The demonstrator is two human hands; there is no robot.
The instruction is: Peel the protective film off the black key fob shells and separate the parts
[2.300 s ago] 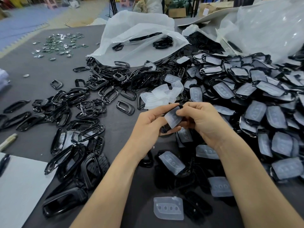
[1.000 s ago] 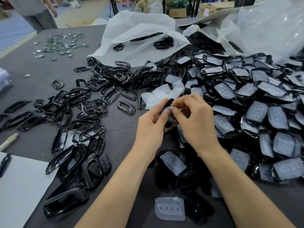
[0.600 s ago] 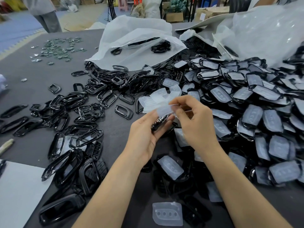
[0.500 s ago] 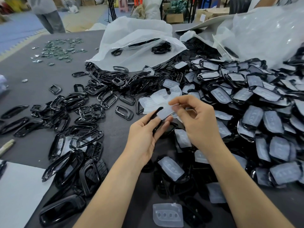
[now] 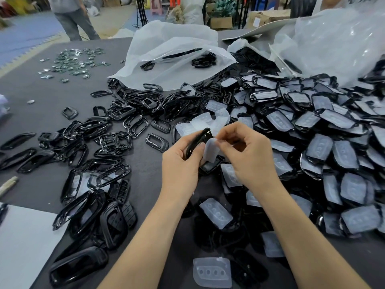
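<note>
Left hand [image 5: 179, 163] grips a black key fob shell [image 5: 198, 142] above the dark table [image 5: 41, 97]; right hand [image 5: 248, 155] pinches its translucent film [image 5: 210, 152], partly lifted, beside the heap of filmed shells [image 5: 312, 142].

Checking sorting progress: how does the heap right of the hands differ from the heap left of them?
The right heap is mostly shells under milky film; the left heap is bare glossy black frames with open centres. The right heap is stacked thick; the left heap lies looser, table showing between. Both are black plastic.
</note>
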